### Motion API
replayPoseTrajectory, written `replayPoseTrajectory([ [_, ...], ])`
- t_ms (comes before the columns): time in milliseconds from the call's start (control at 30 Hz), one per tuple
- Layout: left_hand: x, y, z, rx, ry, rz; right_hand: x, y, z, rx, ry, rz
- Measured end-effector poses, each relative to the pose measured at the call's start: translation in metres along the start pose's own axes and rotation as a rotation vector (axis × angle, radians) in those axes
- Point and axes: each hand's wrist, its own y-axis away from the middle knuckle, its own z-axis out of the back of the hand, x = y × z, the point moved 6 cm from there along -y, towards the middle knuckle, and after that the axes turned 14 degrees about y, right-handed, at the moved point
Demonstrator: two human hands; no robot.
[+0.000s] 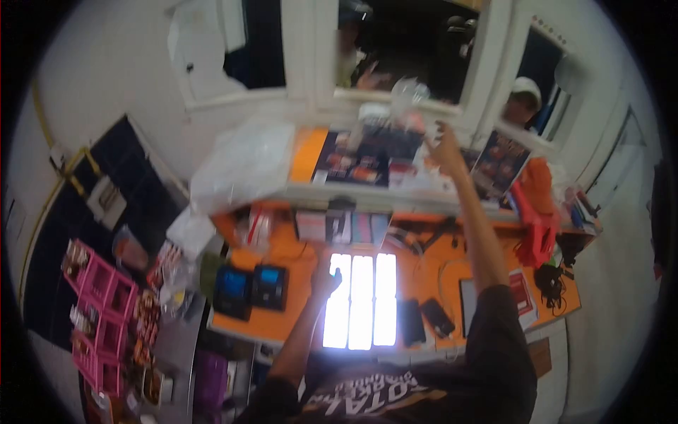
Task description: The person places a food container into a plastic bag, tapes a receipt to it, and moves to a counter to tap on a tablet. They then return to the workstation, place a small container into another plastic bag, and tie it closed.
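Note:
My left hand (325, 283) is at the left edge of a brightly lit screen (361, 304), its thumb laid over the glowing face and its other fingers mostly hidden. Glare washes out the screen, leaving three white columns. My right hand (445, 152) is stretched forward over the raised counter ledge (424, 201), fingers spread and nothing visible in them. Close to it are a blurred clear plastic item (409, 95) and printed menu sheets (353, 159). A standing menu board (500, 162) is just right of that forearm.
Two card terminals (251, 286) lie left of the screen; a dark phone (438, 318) lies right. White plastic bags (247, 162) cover the ledge's left end. Pink baskets (106, 318) stand far left. A person in a white cap (524, 95) is beyond the right window, another (349, 49) behind the middle one.

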Motion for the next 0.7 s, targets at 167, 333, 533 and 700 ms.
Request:
replayPoseTrajectory([
  [167,-0.019,0.004,0.004,-0.043,0.040,0.157,0.009,-0.024,-0.042,-0.034,0.206,0.101],
  [333,0.009,-0.004,-0.017,-0.023,0.122,0.155,0.034,-0.036,-0.059,0.069,0.142,-0.044],
  [533,-0.016,0.015,-0.004,-0.095,0.057,0.331,0.038,-0.024,-0.089,0.109,0.197,0.014],
  [700,-0.019,0.006,-0.006,-0.070,0.121,0.374,0.058,-0.010,-0.051,-0.032,0.142,0.254],
])
